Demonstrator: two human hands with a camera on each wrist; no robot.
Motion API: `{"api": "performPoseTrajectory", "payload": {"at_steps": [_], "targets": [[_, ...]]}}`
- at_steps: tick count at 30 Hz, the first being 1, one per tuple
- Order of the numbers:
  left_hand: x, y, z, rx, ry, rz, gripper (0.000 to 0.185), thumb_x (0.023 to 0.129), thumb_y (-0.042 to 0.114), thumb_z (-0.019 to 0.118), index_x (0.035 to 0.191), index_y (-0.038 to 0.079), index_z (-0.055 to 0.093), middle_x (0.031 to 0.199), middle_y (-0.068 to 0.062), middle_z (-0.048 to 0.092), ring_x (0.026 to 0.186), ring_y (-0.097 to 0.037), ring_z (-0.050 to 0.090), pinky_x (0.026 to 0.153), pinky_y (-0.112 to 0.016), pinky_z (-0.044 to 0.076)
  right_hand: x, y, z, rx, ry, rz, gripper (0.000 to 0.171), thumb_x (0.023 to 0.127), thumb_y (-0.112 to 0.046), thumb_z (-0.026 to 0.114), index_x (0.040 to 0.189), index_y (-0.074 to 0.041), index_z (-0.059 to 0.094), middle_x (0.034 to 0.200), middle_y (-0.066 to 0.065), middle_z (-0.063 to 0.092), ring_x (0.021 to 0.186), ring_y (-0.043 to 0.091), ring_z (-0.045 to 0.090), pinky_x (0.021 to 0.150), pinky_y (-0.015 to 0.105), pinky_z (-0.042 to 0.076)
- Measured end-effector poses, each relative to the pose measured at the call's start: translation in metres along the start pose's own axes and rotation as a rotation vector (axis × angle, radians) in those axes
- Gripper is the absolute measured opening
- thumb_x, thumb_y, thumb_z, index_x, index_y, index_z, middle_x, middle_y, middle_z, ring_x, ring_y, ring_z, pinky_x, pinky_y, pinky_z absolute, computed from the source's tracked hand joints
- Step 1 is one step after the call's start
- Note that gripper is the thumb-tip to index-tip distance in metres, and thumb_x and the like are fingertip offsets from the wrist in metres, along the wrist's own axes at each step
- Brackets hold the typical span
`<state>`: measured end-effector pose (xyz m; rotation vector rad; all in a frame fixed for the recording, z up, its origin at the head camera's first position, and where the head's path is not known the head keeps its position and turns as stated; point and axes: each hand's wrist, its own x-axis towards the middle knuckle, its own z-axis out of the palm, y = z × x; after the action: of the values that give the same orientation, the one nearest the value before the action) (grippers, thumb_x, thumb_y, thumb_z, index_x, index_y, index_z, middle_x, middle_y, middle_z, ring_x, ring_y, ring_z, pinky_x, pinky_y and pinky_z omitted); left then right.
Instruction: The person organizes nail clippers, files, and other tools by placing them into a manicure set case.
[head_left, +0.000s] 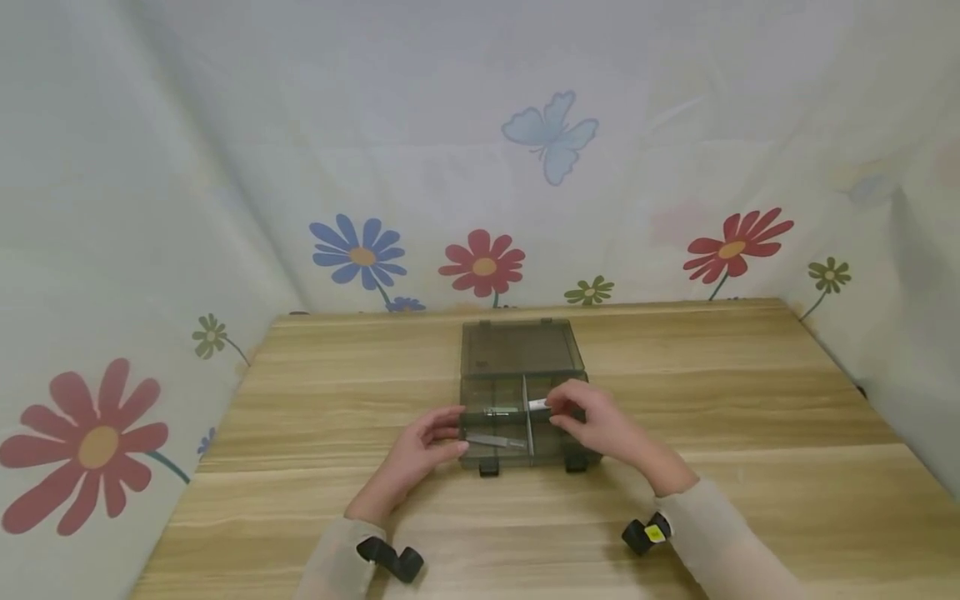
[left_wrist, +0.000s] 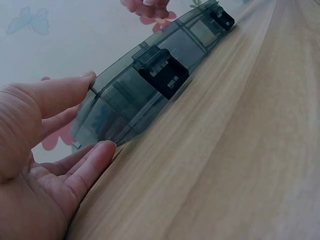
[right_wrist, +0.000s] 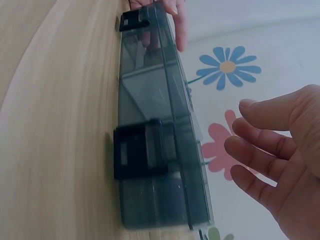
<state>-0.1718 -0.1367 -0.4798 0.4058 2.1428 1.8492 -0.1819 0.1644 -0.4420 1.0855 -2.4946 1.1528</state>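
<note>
A dark translucent plastic storage box (head_left: 531, 462) sits on the table with its lid (head_left: 521, 348) folded back. My left hand (head_left: 420, 446) holds the box's left end, thumb at the low front corner and fingers along the side and rim. Over the right compartments hovers my right hand (head_left: 600, 421), its fingers loosely bent, with nothing between them in the right wrist view. Close by its fingertips, a small white piece (head_left: 537, 404) shows in the back right compartment. On the left side lie a small greenish piece (head_left: 501, 411) and a long grey strip (head_left: 491, 440).
Two black latches, one at the left (head_left: 489, 468) and one at the right (head_left: 576, 463), hang at the box's front. The wood-grain table (head_left: 360, 367) runs back to a flower-printed curtain (head_left: 420, 183). Black wrist mounts sit on both sleeves.
</note>
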Motion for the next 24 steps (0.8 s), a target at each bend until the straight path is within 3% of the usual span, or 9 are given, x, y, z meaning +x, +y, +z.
{"api": "performPoseTrajectory", "payload": {"at_steps": [4,11,20,24], "targets": [[-0.001,0.001,0.000,-0.007,0.003,-0.008,0.059,0.083,0.013,0.071,0.136,0.004,0.045,0.132,-0.019,0.048,0.116,-0.032,0.048,0.087,-0.033,0.047,-0.006,0.001,-0.006,0.004,0.004,0.037,0.023,0.080,0.006,0.069,0.097,-0.006,0.061,0.089,0.001,0.060,0.079,0.014,0.059,0.068,0.030,0.051],[0.010,-0.029,-0.002,0.007,0.033,0.005,0.061,0.079,0.026,0.076,0.133,0.016,0.050,0.130,-0.008,0.052,0.114,-0.025,0.051,0.086,-0.034,0.047,-0.017,0.003,-0.021,-0.036,0.004,0.111,0.019,0.081,0.004,0.068,0.096,-0.007,0.062,0.086,0.002,0.062,0.076,0.012,0.057,0.064,0.028,0.048],[0.007,-0.011,0.002,-0.017,-0.003,-0.001,0.060,0.083,0.013,0.071,0.136,0.005,0.045,0.133,-0.017,0.048,0.117,-0.033,0.046,0.088,-0.033,0.046,-0.036,0.005,-0.047,-0.083,0.038,0.219,0.018,0.081,0.005,0.067,0.096,-0.005,0.063,0.085,0.002,0.062,0.075,0.012,0.055,0.063,0.028,0.047],[0.009,-0.015,0.002,-0.012,0.020,-0.009,0.058,0.082,0.015,0.073,0.134,0.011,0.048,0.130,-0.013,0.051,0.116,-0.030,0.048,0.087,-0.032,0.046,-0.045,0.008,-0.054,-0.100,0.008,0.227,0.015,0.082,0.004,0.067,0.096,-0.003,0.063,0.086,0.002,0.062,0.075,0.012,0.056,0.063,0.028,0.048]]}}
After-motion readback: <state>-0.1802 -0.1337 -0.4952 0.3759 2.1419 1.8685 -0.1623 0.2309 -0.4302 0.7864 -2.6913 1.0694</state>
